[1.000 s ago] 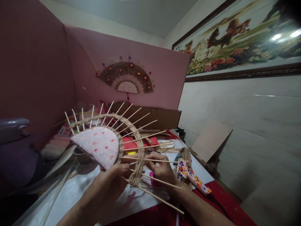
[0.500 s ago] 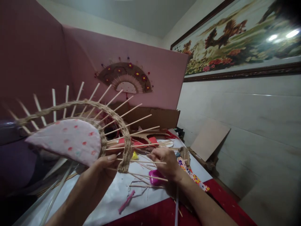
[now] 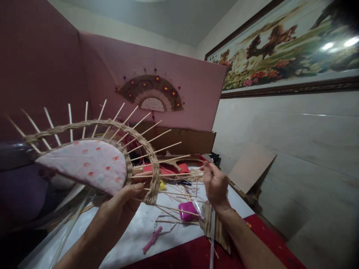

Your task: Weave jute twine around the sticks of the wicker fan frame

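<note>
My left hand [image 3: 125,201] grips a half-round woven fan [image 3: 155,168] near its lower right end, thumb in front. The fan has a pale spotted cloth centre [image 3: 84,164], thin wooden sticks spreading outward, and two arcs of woven twine. The sticks stick out past the outer arc. My right hand [image 3: 215,185] is raised to the right of the fan, close to the stick tips, with its fingers pinched together. What they hold, if anything, I cannot make out.
Loose sticks, a magenta case [image 3: 187,211], a pink tube-like piece [image 3: 152,240] and corrugated cardboard [image 3: 206,220] lie on the white-and-red table. A decorated fan [image 3: 153,91] hangs on the pink panel behind. A flat board [image 3: 252,164] leans at the right wall.
My right hand has moved up and right, away from the fan's woven edge. The fan and my left hand have shifted slightly right in view.
</note>
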### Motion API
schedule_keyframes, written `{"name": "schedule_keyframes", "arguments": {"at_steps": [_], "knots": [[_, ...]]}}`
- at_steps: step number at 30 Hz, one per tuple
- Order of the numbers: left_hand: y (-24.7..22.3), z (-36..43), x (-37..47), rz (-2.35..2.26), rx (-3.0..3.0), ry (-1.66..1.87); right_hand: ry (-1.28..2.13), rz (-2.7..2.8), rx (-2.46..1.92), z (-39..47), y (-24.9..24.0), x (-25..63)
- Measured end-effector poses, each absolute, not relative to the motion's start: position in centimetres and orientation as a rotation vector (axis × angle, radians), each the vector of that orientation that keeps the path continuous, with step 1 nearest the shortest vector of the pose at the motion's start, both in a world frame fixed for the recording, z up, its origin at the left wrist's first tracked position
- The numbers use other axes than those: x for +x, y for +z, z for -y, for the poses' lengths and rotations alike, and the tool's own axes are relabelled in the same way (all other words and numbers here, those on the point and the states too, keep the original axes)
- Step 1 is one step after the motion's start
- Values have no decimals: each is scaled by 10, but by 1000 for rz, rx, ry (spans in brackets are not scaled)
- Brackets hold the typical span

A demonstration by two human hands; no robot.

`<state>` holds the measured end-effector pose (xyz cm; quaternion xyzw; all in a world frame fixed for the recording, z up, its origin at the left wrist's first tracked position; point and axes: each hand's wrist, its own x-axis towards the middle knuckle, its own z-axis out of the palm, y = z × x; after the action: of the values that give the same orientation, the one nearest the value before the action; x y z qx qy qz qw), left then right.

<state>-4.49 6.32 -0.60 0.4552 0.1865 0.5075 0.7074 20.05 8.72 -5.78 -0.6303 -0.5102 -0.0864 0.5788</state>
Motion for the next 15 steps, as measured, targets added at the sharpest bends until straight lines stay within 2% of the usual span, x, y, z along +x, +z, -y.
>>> {"name": "schedule_keyframes", "arguments": {"at_steps": [4, 8, 12, 15], "knots": [[-11, -68, -46, -413, 1002, 1080, -90, 1635, -1671, -94, -63, 200], [-13, -70, -46, -417, 1007, 1074, 144, 2008, -1318, -87, -60, 190], [-12, -65, -41, -386, 1023, 1028, 466, 2012, -1009, -69, -53, 170], [-12, -63, -39, -383, 1001, 1010, 920, 1837, -826, -62, -55, 157]]}}
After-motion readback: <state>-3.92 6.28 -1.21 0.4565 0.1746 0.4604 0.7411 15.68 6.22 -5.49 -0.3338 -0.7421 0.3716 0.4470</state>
